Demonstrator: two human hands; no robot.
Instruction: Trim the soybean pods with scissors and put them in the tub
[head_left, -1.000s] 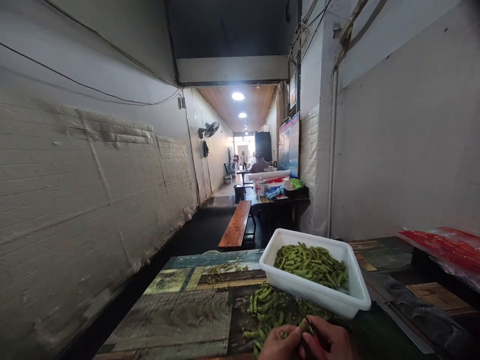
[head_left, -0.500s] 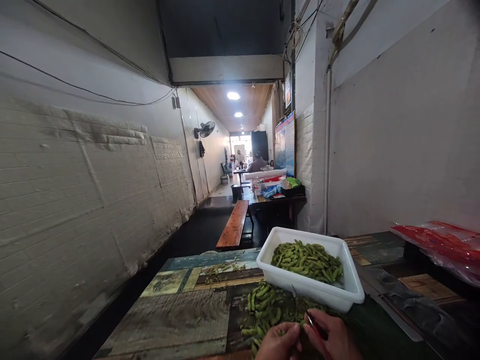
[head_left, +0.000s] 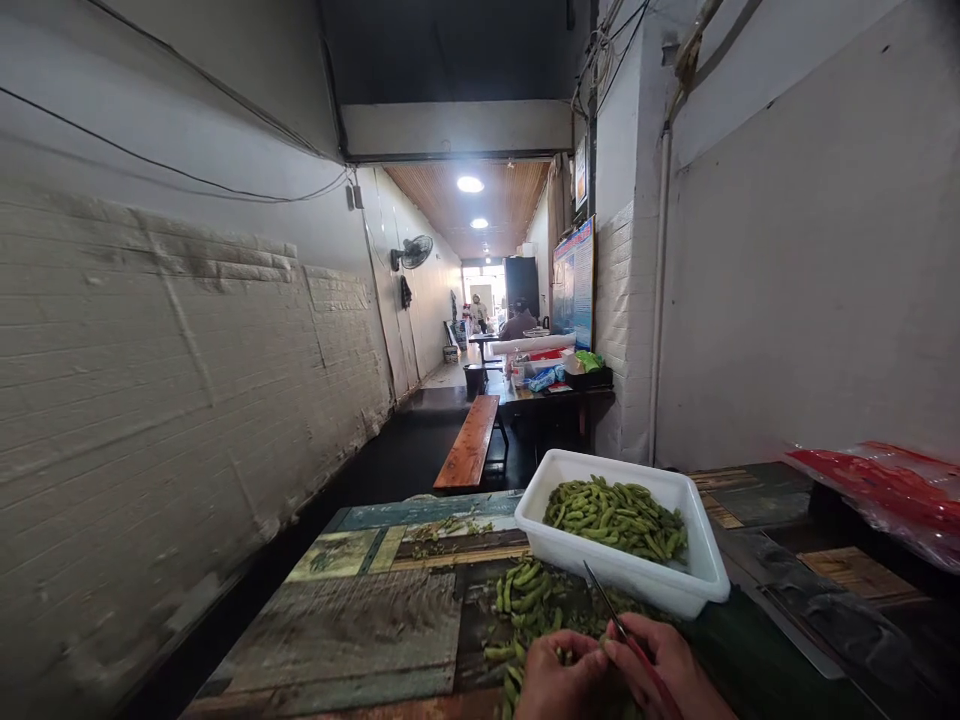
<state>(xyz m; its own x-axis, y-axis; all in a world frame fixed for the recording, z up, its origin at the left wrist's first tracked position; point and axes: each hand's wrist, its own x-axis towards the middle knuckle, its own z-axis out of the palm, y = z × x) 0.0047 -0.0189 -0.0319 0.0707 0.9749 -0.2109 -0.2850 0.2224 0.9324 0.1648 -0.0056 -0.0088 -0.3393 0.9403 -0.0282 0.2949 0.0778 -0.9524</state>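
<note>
At the near edge of the patchwork-plank table (head_left: 375, 620), my right hand (head_left: 667, 665) is closed round red-handled scissors (head_left: 604, 597), their dark pointed blades angled up and left. My left hand (head_left: 562, 672) is pinched beside it, almost touching the right fingertips. A bit of green shows between the fingertips, apparently a green soybean pod mostly hidden by the fingers. Loose green soybean pods (head_left: 529, 590) lie in a pile just beyond and left of my hands. Behind them stands a white plastic tub (head_left: 705, 545) holding a heap of soybean pods (head_left: 615, 518).
Trimmed scraps (head_left: 450, 530) are scattered near the table's far edge. A red and clear plastic bag (head_left: 885, 490) lies at right. Beyond are a wooden bench (head_left: 471, 440), a cluttered second table (head_left: 555, 395) and a seated person (head_left: 519, 322) far back. A wall fan (head_left: 414, 252) hangs left.
My hands have shifted slightly up and right, closer together, with the left fingers now against the right hand's fingertips. The scissors stay in my right hand. The view has tilted a little.
</note>
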